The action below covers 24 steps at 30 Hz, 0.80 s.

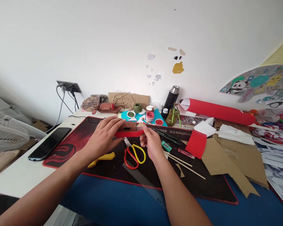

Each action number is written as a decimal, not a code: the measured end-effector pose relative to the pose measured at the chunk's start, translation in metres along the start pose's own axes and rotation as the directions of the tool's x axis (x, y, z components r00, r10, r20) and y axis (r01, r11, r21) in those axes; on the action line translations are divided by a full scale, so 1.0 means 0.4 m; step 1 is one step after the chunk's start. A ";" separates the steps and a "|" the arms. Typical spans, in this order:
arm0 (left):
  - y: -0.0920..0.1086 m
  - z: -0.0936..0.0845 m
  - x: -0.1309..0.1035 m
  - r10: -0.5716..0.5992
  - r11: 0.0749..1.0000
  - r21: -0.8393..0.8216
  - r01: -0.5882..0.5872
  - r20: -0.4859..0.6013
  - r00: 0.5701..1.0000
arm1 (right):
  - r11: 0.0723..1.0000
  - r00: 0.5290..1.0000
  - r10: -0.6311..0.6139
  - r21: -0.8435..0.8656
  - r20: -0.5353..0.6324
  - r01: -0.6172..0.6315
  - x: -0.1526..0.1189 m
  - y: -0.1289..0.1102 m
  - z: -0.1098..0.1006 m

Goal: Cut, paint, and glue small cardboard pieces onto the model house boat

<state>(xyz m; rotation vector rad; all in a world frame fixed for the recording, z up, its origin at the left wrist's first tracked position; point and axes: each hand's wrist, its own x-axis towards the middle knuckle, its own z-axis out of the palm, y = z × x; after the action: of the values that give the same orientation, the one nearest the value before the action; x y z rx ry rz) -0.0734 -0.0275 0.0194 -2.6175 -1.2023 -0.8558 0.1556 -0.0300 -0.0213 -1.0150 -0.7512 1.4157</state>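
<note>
Over the dark desk mat, a small brown cardboard piece point(126, 126) with a dark slot and a red corrugated strip point(129, 134) along its near side spans both hands. My left hand point(103, 135) grips its left end, the thumb below and the fingers over the top. At the other end, my right hand point(152, 141) pinches the piece with curled fingers. Just below lie scissors point(134, 156) with one red and one yellow handle, their blades partly hidden. A yellow-handled tool point(102, 159) rests under my left wrist, and a clear ruler point(143, 180) slants toward the mat's front edge.
Open paint jars point(150, 116) stand at the back beside a dark flask point(171, 99). To the right are wooden sticks point(185, 164), red card point(196, 143) and cardboard sheets point(220, 155). A phone point(49, 143) lies at left, near a white fan point(6, 125).
</note>
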 end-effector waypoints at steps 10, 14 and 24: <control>-0.039 -0.016 0.009 -0.103 0.992 -0.070 0.101 -0.015 0.995 | 1.000 1.000 -0.001 0.009 -0.019 0.001 0.002 -0.003 -0.004; -0.083 -0.015 -0.005 -0.150 0.988 0.017 0.151 -0.023 0.988 | 1.000 0.999 0.013 0.015 -0.048 -0.012 0.004 -0.006 -0.004; -0.105 0.058 -0.004 -0.122 0.985 0.130 0.113 0.068 0.990 | 1.000 0.999 0.004 -0.011 -0.042 -0.004 0.000 -0.003 -0.001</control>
<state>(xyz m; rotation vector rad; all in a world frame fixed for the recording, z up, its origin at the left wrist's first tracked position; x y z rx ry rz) -0.0949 0.0076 -0.0053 -2.5198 -1.3944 -0.6800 0.1567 -0.0300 -0.0203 -1.0525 -0.7276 1.3908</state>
